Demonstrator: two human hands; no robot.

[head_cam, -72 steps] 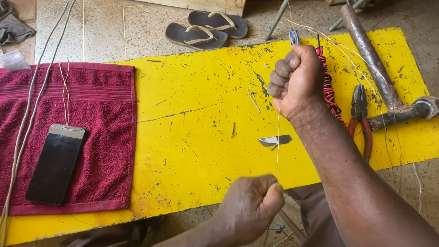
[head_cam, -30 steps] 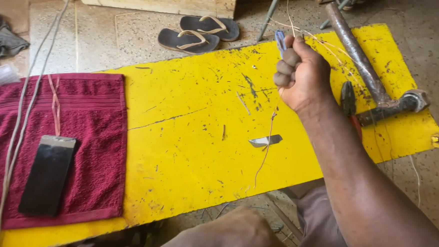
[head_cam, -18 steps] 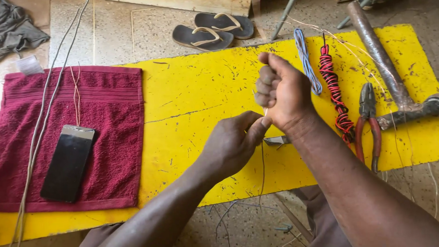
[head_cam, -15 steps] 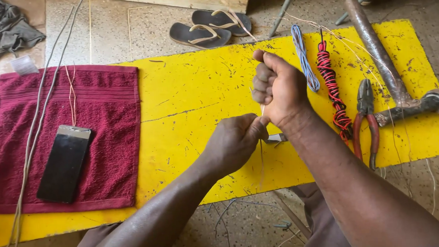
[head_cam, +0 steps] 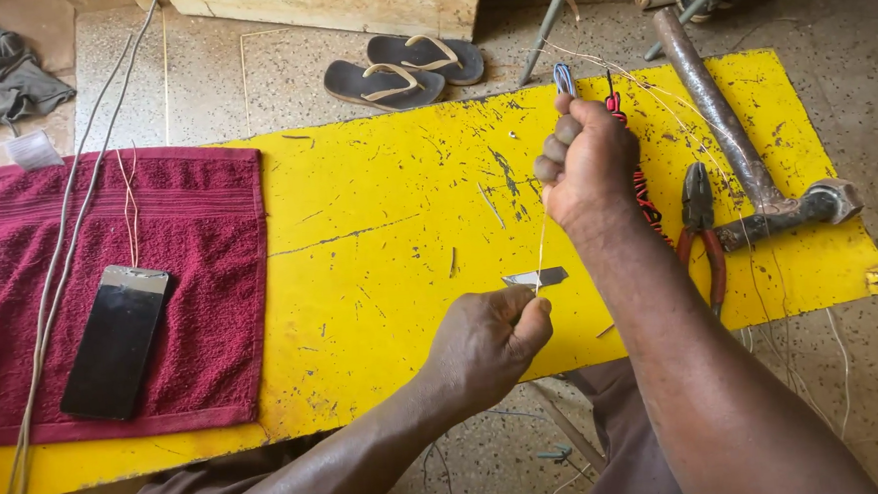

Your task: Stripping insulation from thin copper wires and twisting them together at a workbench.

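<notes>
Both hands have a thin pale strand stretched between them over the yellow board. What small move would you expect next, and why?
Probably the left hand draws further toward the body. The thin strand runs taut from its pinched grip up to the right hand, which is fisted above the yellow board.

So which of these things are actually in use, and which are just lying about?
In use:
- thin strand, stretched between right hand and left hand
- wire bundle in the right fist

Lying about:
- small blade
- pliers
- hammer
- phone on red towel
- sandals
</notes>
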